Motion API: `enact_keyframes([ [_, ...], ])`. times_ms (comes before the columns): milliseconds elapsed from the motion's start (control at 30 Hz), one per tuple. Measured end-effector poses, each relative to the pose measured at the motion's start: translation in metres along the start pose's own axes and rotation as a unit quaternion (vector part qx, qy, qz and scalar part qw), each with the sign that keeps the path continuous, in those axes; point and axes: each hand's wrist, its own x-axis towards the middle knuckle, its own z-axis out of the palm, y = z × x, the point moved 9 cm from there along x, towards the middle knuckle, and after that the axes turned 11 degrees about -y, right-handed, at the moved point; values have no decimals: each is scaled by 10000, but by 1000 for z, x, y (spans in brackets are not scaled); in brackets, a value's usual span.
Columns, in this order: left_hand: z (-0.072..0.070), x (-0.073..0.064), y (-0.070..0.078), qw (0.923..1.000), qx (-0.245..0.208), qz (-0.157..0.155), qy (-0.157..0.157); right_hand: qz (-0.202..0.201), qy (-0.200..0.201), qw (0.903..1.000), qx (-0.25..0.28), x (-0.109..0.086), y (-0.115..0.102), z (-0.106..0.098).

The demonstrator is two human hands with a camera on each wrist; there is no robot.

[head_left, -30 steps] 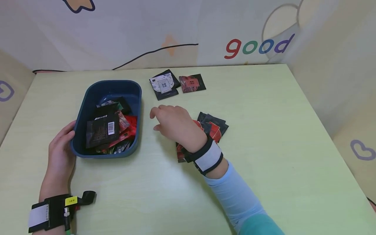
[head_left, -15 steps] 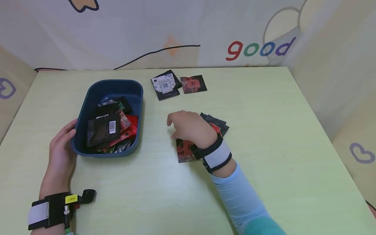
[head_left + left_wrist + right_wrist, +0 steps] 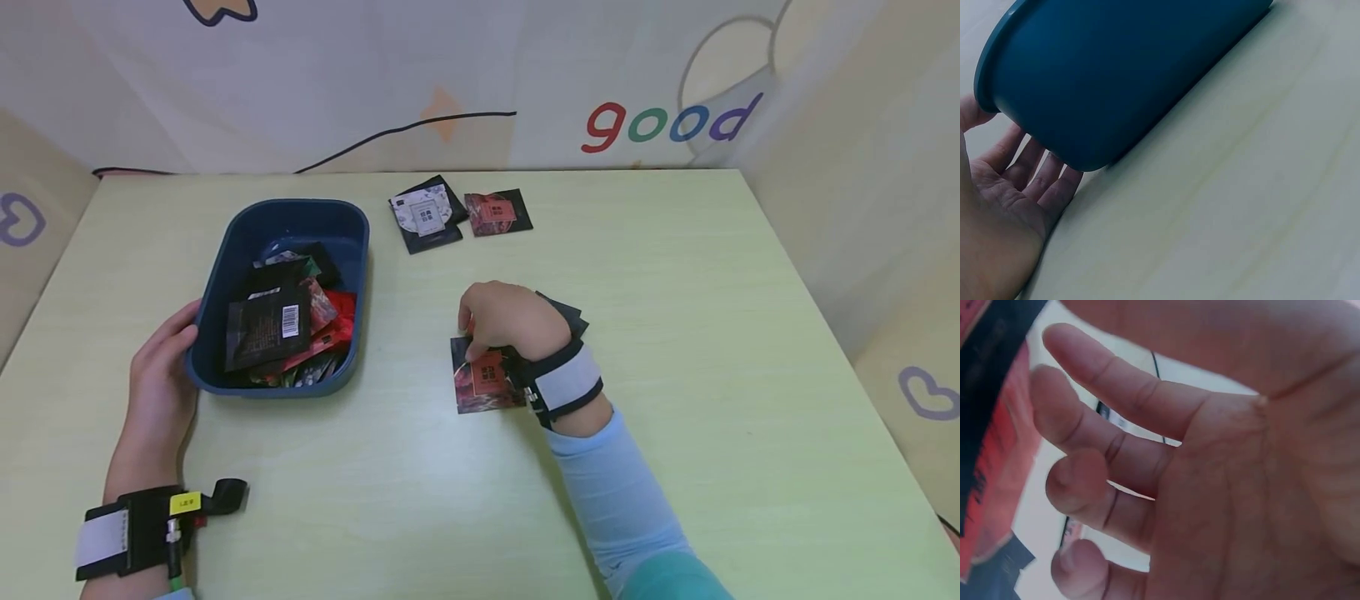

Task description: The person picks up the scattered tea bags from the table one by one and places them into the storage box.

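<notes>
My left hand (image 3: 161, 367) rests against the left side of a dark blue plastic box (image 3: 206, 321). In the left wrist view, its fingers lie along the outer wall of the box (image 3: 1097, 81), the thumb at the rim. Inside are several flat black and red sachets (image 3: 258, 333), one showing a barcode. My right hand (image 3: 517, 321) hovers low over a loose pile on the table, fingers loosely bent and holding nothing. A black and red sachet (image 3: 487, 396) shows below its thumb; black sachets (image 3: 573, 315) stick out behind it. The right wrist view shows a sachet (image 3: 1007, 444) close to the fingertips.
Farther back on the light table (image 3: 712, 375) lie overlapping black sachets with a white-patterned front (image 3: 424, 215), and a red and black sachet (image 3: 497, 213) beside them. A printed cloth wall (image 3: 337, 92) stands along the back edge.
My right hand has moved right and slightly down, from beside the box to over the sachet pile, uncovering more of the front sachet. My left hand stays at the box.
</notes>
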Motion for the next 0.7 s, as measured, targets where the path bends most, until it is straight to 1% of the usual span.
enact_keyframes([
  [133,1,0,0,10000,53,-24,17,19,-26,10000,-70,5,-1,4],
  [300,1,0,0,9998,182,-62,34,104,-5,9994,-327,7,-4,5],
  [467,1,0,1,9999,152,-16,-7,156,-80,9990,-415,9,-5,8],
  [600,1,1,1,9999,153,19,-10,3,-63,9991,-424,10,-7,7],
  [700,0,1,0,9998,197,-43,20,-199,51,9989,-412,9,-11,5],
])
